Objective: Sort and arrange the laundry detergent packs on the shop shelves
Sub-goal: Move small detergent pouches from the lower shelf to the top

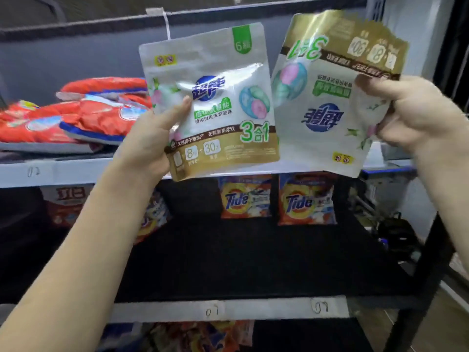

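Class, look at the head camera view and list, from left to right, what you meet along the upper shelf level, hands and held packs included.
Pile of red packs → left hand → upright white-and-gold pouch → upside-down white-and-gold pouch → right hand.

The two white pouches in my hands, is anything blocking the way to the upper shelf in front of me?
Partly. Red packs lie piled on the left of the upper shelf. Behind the upright pouch in the left hand and the upside-down pouch in the right hand, the shelf is hidden.
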